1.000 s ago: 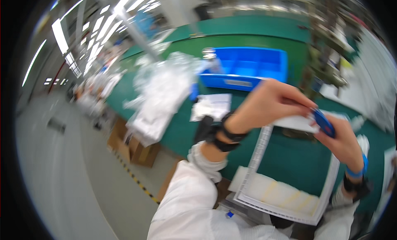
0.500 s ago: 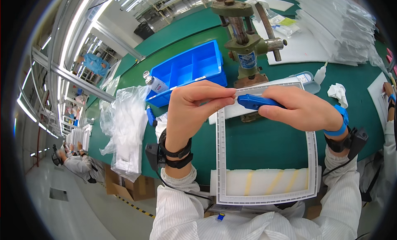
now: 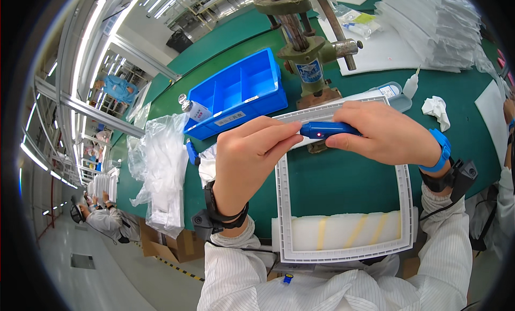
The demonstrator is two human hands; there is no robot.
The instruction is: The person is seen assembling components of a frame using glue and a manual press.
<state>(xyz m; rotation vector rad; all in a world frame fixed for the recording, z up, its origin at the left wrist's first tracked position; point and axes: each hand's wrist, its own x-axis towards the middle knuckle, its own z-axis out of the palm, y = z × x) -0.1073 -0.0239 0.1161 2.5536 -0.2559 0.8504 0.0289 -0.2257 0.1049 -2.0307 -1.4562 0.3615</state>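
Observation:
My right hand [image 3: 370,131] is wrapped round a slim blue handheld tool [image 3: 332,130] with a small lit red light on its side. Its tip points left and meets the fingertips of my left hand [image 3: 255,150], whose thumb and fingers are pinched together. Whatever they pinch is too small or hidden to make out. Below both hands a white rectangular frame [image 3: 286,214] with a ribbed rim lies across the bench. Its near end rests over a white foam block [image 3: 343,230] with yellow strips; my hands partly cover its far side.
A green hand press [image 3: 310,69] stands behind the frame. To its left is a blue divided bin [image 3: 238,96] with a white bottle [image 3: 197,111]. Bagged white parts [image 3: 166,171] lie at left; a dropper bottle [image 3: 411,84] and crumpled tissue [image 3: 437,111] at right.
The blue tool has levelled out and its red light now shows. My left fingertips now meet the tool's tip, where a small gap was. The whole view has shifted slightly.

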